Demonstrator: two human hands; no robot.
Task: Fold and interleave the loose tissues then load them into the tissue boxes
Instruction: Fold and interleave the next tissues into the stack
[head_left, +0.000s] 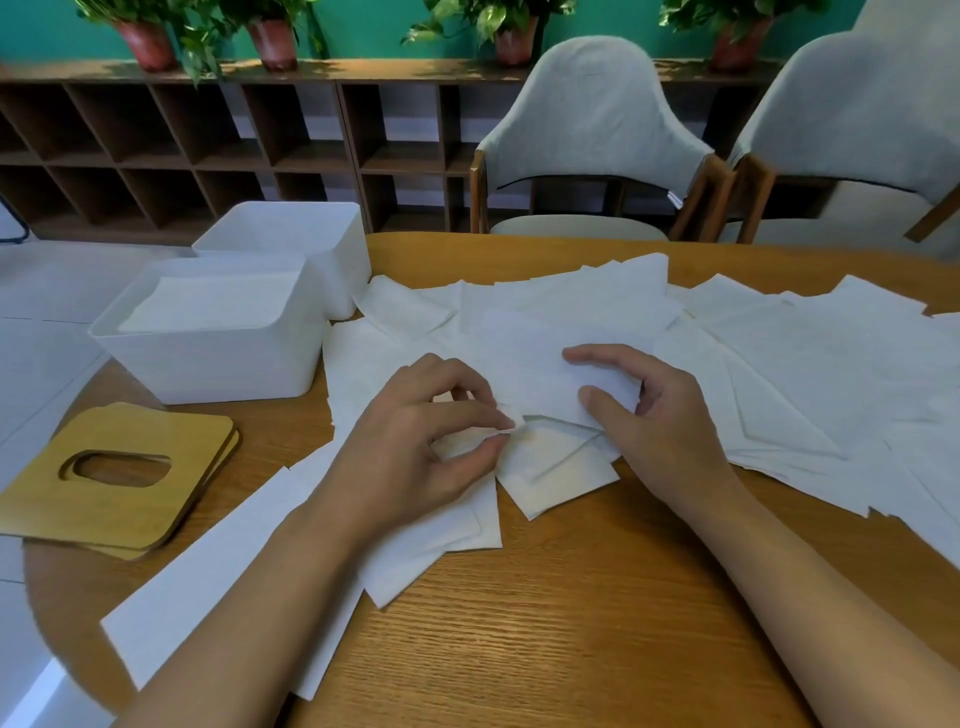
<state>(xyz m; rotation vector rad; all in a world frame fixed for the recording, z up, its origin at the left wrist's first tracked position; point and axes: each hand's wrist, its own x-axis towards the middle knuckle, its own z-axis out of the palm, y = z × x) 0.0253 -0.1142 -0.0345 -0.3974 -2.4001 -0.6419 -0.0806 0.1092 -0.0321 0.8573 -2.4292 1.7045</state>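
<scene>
Several loose white tissues (779, 353) lie spread over the wooden table (545, 623). My left hand (426, 441) pinches the corner of one tissue (530, 374) between thumb and fingers at the table's middle. My right hand (649, 421) holds the same tissue's right side, fingers on top and thumb curled at its edge. A folded tissue (561, 478) lies just below both hands. Two white tissue boxes stand at the left: the near box (208, 364) holds a stack of tissues, and the far box (311, 234) sits behind it.
Two wooden lids (119, 467) with oval slots lie stacked at the table's left edge. A long tissue strip (208, 587) lies under my left forearm. Two grey chairs (597, 140) stand behind the table, with a shelf unit and potted plants beyond.
</scene>
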